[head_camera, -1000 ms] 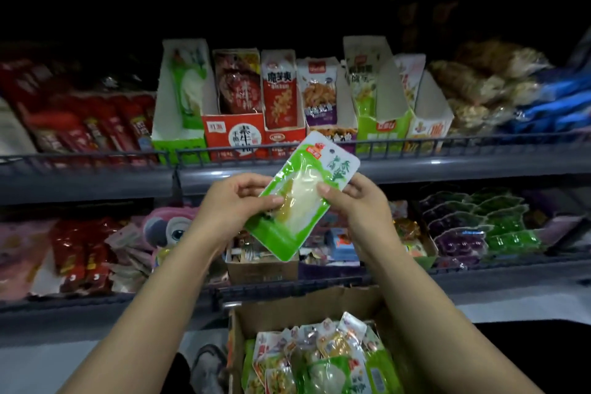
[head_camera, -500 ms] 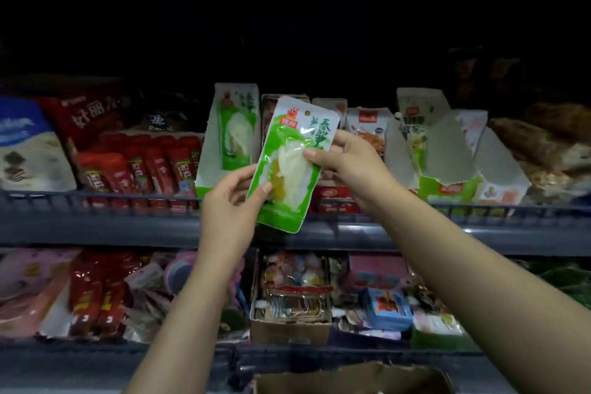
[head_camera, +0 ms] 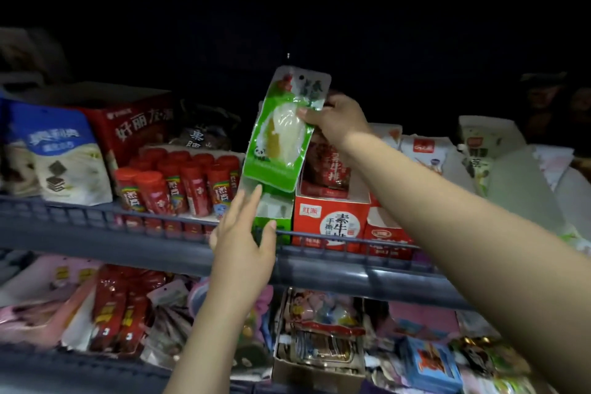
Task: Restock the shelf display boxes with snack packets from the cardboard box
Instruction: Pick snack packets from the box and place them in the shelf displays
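Nearest the viewer, two bare forearms reach up from the lower edge toward a shop shelf. Behind them, the lower shelf (head_camera: 367,275) carries a jumble of packets, among them an open brown carton (head_camera: 319,358) of mixed sachets. The left hand (head_camera: 243,246) is raised with fingers straight and spread, its grip wide and holding nothing; the fingertips lie at the front of the green display box (head_camera: 275,217), just under the packet's lower edge, though contact with the box cannot be confirmed. The right hand (head_camera: 335,120), higher and farther in, pinches the green snack packet (head_camera: 281,134) by its right edge between thumb and fingers. The packet hangs upright, slightly tilted, above the green display box, its lower end over the box's opening and not yet seated inside. Just right of that box stands a red display box (head_camera: 332,224) holding red packets. To the left, on the same upper shelf behind a wire rail (head_camera: 96,211), stand red-capped jars (head_camera: 179,189), then a blue and white bag (head_camera: 64,153), with a red carton (head_camera: 140,128) behind. Farther right are pale display boxes (head_camera: 479,144), dimly lit.
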A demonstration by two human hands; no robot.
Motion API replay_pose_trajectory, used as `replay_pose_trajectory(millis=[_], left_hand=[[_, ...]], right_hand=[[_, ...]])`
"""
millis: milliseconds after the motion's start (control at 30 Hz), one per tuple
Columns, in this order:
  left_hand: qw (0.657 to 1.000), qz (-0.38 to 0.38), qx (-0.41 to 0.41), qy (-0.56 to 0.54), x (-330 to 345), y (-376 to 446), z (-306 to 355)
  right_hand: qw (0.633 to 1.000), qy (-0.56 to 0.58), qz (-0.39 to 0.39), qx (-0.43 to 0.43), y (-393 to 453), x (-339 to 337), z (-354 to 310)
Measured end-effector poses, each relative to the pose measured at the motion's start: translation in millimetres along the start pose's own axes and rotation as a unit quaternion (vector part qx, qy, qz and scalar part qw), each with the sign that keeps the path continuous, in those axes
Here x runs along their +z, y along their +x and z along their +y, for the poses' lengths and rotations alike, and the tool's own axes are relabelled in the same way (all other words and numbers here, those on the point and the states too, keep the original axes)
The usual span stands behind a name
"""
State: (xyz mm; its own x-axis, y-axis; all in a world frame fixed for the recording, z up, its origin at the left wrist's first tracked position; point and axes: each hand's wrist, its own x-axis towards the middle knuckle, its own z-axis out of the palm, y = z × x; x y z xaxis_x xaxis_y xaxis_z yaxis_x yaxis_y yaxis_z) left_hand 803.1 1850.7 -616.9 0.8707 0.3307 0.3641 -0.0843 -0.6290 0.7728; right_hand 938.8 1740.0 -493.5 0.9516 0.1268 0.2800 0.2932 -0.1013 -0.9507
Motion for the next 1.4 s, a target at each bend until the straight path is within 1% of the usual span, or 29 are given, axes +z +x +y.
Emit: replay_pose_trajectory(millis=[100, 200, 333, 400, 467, 567, 667, 767, 900, 1033, 1133, 1233, 1333, 1400], left_hand=[[0.998, 0.004, 0.007, 0.057, 3.4, 2.2, -3.0], [0.994, 0.003, 0.021, 0.107, 7.5, 3.1, -5.6], [0.990, 0.026, 0.042, 0.134, 11.6, 4.3, -9.5], [0.989, 0.033, 0.049, 0.137, 12.9, 4.4, -11.9], [0.989, 0.041, 0.056, 0.130, 13.9, 4.8, -13.3], [0.989, 0.054, 0.060, 0.127, 15.7, 5.6, -14.4], [0.989, 0.065, 0.060, 0.121, 17.4, 6.3, -14.7], [0.988, 0.069, 0.063, 0.123, 17.9, 6.5, -14.8], [0.989, 0.065, 0.056, 0.124, 16.9, 6.3, -13.4], [0.990, 0.062, 0.055, 0.118, 15.9, 4.9, -10.0], [0.989, 0.067, 0.060, 0.121, 16.0, -1.0, -5.4], [0.986, 0.083, 0.081, 0.120, 20.0, -16.0, 5.0], [0.980, 0.091, 0.139, 0.106, 28.1, -40.8, 23.4], [0.979, 0.086, 0.166, 0.084, 35.7, -60.7, 34.0]], right_hand=[[0.998, -0.058, 0.011, -0.014, 19.0, 7.0, 4.1], [0.988, -0.150, -0.014, -0.025, 31.6, 17.1, 15.6], [0.974, -0.222, -0.023, -0.036, 42.6, 25.0, 31.2], [0.958, -0.284, -0.029, -0.031, 48.7, 23.7, 36.8], [0.934, -0.354, -0.032, -0.031, 51.8, 22.9, 39.7], [0.904, -0.421, -0.009, -0.072, 50.5, 24.3, 40.1], [0.900, -0.424, 0.023, -0.094, 48.6, 25.2, 37.9], [0.893, -0.438, 0.034, -0.101, 49.3, 28.2, 38.4], [0.908, -0.400, 0.055, -0.113, 46.5, 27.4, 41.6], [0.919, -0.360, 0.067, -0.146, 30.5, 19.7, 39.5], [0.922, -0.344, 0.056, -0.169, -1.8, 6.4, 33.9], [0.926, -0.299, 0.056, -0.224, -48.5, -14.1, 31.0], [0.924, -0.310, 0.054, -0.218, -102.9, -40.3, 38.5], [0.929, -0.295, 0.058, -0.215, -140.5, -59.1, 49.5]])
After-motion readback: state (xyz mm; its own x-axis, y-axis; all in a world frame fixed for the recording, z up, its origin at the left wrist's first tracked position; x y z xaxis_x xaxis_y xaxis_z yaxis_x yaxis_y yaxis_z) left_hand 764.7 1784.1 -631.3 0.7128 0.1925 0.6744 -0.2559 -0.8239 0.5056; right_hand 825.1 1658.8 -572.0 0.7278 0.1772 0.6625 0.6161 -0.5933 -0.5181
